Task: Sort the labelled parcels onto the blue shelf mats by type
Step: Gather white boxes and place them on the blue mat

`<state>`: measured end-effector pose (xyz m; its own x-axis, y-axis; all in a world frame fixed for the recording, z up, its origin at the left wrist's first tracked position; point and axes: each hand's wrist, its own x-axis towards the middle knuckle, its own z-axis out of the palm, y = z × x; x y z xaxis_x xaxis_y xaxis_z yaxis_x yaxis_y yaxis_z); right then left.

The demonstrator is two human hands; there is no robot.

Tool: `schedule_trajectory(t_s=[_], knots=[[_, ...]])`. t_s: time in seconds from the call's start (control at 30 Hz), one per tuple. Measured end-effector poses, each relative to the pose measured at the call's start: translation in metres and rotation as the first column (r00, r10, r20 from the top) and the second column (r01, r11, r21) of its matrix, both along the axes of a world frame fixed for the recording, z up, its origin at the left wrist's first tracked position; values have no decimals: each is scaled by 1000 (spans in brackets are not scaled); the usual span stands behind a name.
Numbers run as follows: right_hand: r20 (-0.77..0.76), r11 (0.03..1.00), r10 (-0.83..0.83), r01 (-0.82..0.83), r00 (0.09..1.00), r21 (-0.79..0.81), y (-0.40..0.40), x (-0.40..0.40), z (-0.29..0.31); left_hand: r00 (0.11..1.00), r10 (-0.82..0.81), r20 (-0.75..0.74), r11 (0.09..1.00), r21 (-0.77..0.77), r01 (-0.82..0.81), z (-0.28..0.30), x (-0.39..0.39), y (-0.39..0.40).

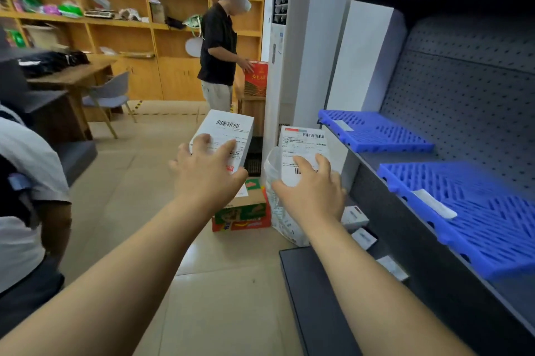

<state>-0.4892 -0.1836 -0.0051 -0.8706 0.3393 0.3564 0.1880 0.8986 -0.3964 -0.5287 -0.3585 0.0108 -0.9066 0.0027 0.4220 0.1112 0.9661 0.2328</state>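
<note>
**Two labelled parcels held up for reading beside the shelf**

The left hand (210, 166) grips a white box parcel (224, 135) from the near end, fingers spread over its top face and thumb curled round the right edge, so that the barcode label faces up toward the camera. The right hand (311, 182) holds a clear plastic bag parcel (301, 153) with a white shipping label, fingers laid over the label's lower part and the bag's slack hanging below the palm. Both parcels are in the air, side by side and apart, just left of the dark shelf unit (405, 211); probably they are tilted this way so the labels can be compared before choosing a mat.

Two blue shelf mats lie on the shelf to the right: a far one (376, 131) and a near one (477, 211), each with a small white tag on it and no parcel visible. A printed carton (246, 211) sits on the floor below the hands, with small boxes beside the shelf's base. Another person (220, 46) stands in the background at a red box.
</note>
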Motion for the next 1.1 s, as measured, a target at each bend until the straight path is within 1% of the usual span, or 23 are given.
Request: schedule_trajectory(t_s=[0.2,0.3,0.4,0.5,0.67,0.77,0.83,0.93,1.1], knots=[[15,1000,6,-6,1000,16,16,-112,-6,1000,-1,16,1000,-14,1,-5,-113,19],[22,1000,-21,21,1000,7,26,-170,-11,999,-28,15,999,-27,28,-9,-176,30],[9,997,-71,71,997,-1,36,-228,-10,996,-86,6,996,-31,86,-8,-238,41],[-24,989,-146,145,989,-22,48,-295,-6,983,-183,-8,983,-33,182,-3,-314,60],[-45,948,-312,308,949,-74,81,-375,7,936,-352,-29,932,-103,347,11,-416,104],[-49,912,-409,406,911,-64,112,-400,10,898,-438,-37,896,-94,434,18,-458,140],[-40,878,-478,476,878,-48,137,-406,11,858,-512,-45,858,-79,507,22,-474,171],[-32,809,-587,585,809,-50,180,-406,12,783,-621,-42,783,-84,617,22,-489,227],[-17,699,-715,715,698,-21,240,-384,14,641,-767,-31,642,-31,766,17,-491,319]])
